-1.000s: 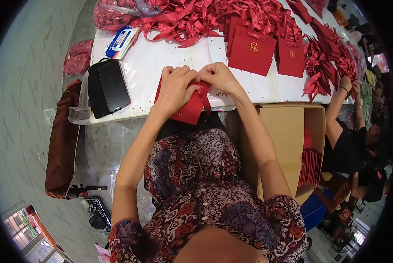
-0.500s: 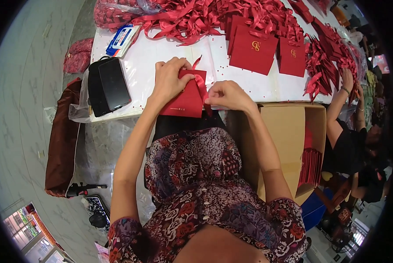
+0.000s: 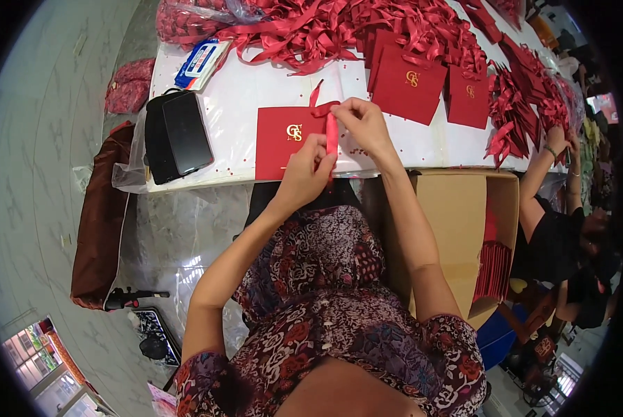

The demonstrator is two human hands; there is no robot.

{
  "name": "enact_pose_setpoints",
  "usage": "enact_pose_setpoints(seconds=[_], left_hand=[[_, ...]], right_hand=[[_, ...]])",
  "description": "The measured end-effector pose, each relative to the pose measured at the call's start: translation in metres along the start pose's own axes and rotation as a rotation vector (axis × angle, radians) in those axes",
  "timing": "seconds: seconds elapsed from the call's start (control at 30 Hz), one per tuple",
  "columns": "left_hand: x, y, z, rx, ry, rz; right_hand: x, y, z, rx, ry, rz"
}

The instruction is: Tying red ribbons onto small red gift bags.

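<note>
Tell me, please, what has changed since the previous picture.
The left hand came off the top of the red bag and moved right, toward the body, to the lower part of the ribbon, uncovering a gold emblem. The right hand moved away from the body to pinch the ribbon higher up. Phone and cardboard box stayed put.

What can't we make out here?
Head view:
Red rectangular paper bag: lower right part, hidden by the left hand.
Tangled red satin ribbons: far side, cut off by the top edge.
Brown cardboard box: left inside, hidden by its flap.
Tiny red specks on white table: too small to identify.
</note>
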State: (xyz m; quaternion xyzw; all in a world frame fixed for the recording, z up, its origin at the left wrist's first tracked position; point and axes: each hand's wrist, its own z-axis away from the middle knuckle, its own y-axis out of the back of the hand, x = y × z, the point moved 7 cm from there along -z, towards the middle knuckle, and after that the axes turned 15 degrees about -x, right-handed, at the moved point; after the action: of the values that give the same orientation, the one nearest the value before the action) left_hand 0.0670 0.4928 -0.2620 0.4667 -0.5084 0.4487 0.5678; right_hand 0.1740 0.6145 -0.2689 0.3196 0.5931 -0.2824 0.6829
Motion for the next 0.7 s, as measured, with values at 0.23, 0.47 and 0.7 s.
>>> enact_pose_setpoints(seconds=[0.23, 0.47, 0.7], left_hand=[[-0.014, 0.041, 0.011, 0.037, 0.048, 0.012], [-0.003, 0.061, 0.002, 0.116, -0.003, 0.279], [0.011, 0.087, 0.021, 0.286, 0.0, -0.365]], right_hand=[[-0.033, 0.009, 0.029, 0.272, 0.183, 0.652], [-0.066, -0.066, 0.036, -0.184, 0.483, 0.555], [-0.04, -0.063, 0.03, -0.202, 0.289, 0.507]])
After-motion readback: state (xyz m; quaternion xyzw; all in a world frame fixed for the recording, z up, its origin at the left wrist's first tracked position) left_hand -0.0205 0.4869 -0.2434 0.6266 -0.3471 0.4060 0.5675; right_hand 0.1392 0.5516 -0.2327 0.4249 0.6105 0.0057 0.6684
